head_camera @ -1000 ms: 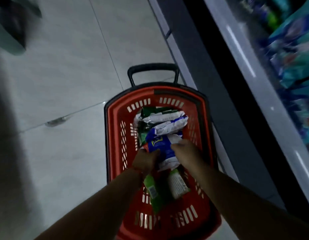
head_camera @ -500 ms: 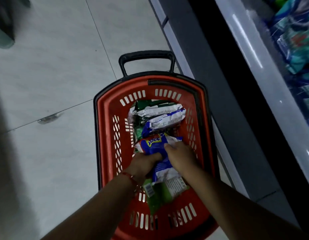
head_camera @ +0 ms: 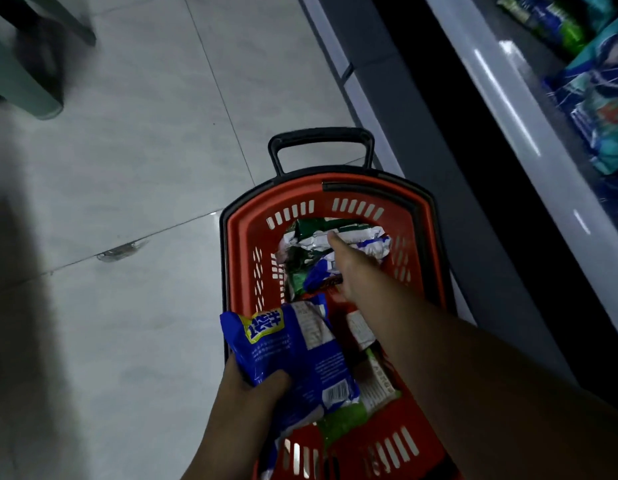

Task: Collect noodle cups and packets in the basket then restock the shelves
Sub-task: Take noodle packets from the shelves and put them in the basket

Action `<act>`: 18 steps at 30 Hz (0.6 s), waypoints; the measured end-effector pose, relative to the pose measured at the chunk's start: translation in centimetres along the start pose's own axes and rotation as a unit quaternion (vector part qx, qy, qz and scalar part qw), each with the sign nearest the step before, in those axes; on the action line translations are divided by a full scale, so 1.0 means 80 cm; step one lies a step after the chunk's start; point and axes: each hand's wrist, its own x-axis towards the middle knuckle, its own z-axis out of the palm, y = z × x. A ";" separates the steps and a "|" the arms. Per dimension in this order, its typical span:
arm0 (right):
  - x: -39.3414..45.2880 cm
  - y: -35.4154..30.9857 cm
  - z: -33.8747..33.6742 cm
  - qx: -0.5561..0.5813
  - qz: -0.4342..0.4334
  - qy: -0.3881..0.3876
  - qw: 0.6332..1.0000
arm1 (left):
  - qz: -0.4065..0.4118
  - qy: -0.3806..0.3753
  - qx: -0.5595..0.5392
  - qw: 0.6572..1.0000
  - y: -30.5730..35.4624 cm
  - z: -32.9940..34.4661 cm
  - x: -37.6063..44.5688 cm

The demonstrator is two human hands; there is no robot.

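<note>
Now L hand grips 1 blue packet; R hand reaches, fingers straight, into 1 basket.

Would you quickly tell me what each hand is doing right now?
Left hand: holding a blue noodle packet.
Right hand: reaching into the red basket; open or closed cannot be told.

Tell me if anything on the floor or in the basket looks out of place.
A dark smear sits on the floor tile seam left of the red basket, like a scuff or spill. Packets in the basket lie jumbled and crumpled, not stacked.
</note>
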 end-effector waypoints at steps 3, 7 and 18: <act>0.019 0.009 0.005 0.020 0.000 -0.008 1.000 | -0.015 0.019 -0.013 1.000 -0.017 -0.004 0.010; 0.014 0.016 -0.024 0.055 -0.012 -0.007 0.998 | -0.024 0.028 -0.047 0.998 -0.025 -0.006 0.007; -0.262 0.012 -0.201 0.270 0.080 -0.263 0.923 | 0.026 -0.034 -0.094 0.995 0.097 0.003 -0.105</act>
